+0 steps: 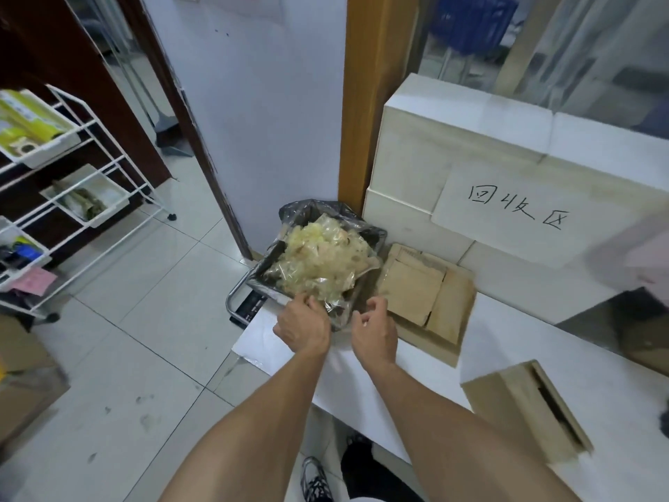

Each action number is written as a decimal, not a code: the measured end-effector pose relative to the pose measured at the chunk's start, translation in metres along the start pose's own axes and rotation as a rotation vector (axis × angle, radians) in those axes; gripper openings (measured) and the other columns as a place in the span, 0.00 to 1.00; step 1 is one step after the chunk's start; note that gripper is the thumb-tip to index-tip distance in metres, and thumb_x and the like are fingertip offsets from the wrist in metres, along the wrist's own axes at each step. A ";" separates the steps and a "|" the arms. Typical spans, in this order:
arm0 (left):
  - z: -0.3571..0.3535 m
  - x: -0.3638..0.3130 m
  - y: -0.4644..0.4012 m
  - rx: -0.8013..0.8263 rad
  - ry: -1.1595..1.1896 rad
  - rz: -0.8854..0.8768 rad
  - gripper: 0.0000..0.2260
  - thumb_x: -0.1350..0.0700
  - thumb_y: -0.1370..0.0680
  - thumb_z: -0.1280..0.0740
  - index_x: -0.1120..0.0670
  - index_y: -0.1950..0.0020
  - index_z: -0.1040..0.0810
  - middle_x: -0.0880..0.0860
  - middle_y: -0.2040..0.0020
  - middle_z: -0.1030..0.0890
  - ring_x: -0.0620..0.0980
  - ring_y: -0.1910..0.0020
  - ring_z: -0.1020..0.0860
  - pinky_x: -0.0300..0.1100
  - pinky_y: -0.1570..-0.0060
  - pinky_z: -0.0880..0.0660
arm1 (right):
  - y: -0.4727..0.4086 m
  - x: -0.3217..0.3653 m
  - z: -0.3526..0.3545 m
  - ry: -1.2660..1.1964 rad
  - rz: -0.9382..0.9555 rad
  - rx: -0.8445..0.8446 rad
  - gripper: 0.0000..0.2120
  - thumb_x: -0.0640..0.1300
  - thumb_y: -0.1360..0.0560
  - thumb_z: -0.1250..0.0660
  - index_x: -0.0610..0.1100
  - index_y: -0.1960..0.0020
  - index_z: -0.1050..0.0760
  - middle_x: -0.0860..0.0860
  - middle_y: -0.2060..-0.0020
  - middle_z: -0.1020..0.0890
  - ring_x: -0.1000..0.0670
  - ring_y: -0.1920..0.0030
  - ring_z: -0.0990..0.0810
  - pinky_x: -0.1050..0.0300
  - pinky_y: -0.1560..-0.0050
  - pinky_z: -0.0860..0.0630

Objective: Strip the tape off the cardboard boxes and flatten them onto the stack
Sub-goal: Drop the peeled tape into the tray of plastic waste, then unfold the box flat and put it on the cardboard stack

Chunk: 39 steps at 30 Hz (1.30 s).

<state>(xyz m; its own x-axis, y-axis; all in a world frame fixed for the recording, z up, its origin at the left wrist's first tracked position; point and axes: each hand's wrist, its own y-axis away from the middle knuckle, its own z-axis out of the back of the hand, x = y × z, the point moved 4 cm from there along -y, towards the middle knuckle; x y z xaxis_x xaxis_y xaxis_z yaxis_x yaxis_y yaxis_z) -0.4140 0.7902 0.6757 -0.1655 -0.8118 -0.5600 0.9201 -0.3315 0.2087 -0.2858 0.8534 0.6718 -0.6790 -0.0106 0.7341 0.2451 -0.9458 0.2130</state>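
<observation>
- Your left hand (pixel 302 327) and right hand (pixel 374 329) hung at the near rim of one black-lined bin (pixel 376 235) heaped with crinkly clear tape (pixel 322 255).
- Left fingers curled onto the tape; right fingers curled, and whether they pinched anything was unclear.
- One flattened brown cardboard stack (pixel 427 302) lay beside the bin; one unflattened box (pixel 521 407) sat nearer you.

Tiled floor (pixel 152 320), white rack (pixel 90 197) (left), pale wall (pixel 275 121).

White sheet (pixel 506 356) on the floor carries flattened cardboard (pixel 423 298) and a box (pixel 521 411)
</observation>
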 end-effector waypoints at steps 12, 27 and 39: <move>-0.049 -0.051 0.115 0.345 0.002 -0.371 0.14 0.51 0.19 0.37 0.54 0.38 0.20 0.54 0.42 0.17 0.55 0.43 0.20 0.47 0.40 0.26 | 0.038 -0.080 0.105 0.203 -0.207 -0.239 0.13 0.45 0.22 0.37 0.46 0.38 0.28 0.46 0.41 0.23 0.43 0.38 0.29 0.49 0.40 0.33; -0.200 -0.137 0.339 0.530 -0.238 -0.407 0.35 0.37 0.27 0.35 0.52 0.26 0.42 0.55 0.37 0.25 0.58 0.40 0.23 0.55 0.40 0.27 | 0.043 -0.285 0.288 0.218 -0.215 -0.098 0.22 0.52 0.20 0.40 0.48 0.28 0.35 0.48 0.38 0.22 0.44 0.39 0.23 0.48 0.39 0.29; -0.231 -0.181 0.393 0.486 -0.158 -0.558 0.25 0.53 0.23 0.38 0.44 0.29 0.45 0.55 0.41 0.23 0.57 0.52 0.22 0.52 0.54 0.25 | 0.044 -0.332 0.344 0.068 -0.370 -0.238 0.10 0.44 0.20 0.40 0.42 0.41 0.31 0.43 0.52 0.18 0.39 0.51 0.19 0.51 0.56 0.25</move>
<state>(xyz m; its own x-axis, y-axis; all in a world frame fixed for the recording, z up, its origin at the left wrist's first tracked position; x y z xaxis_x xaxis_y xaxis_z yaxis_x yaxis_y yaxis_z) 0.0601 0.9178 0.6734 -0.6437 -0.5084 -0.5719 0.4307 -0.8585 0.2784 0.1883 0.9268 0.6597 -0.7366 0.3291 0.5908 -0.1841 -0.9382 0.2931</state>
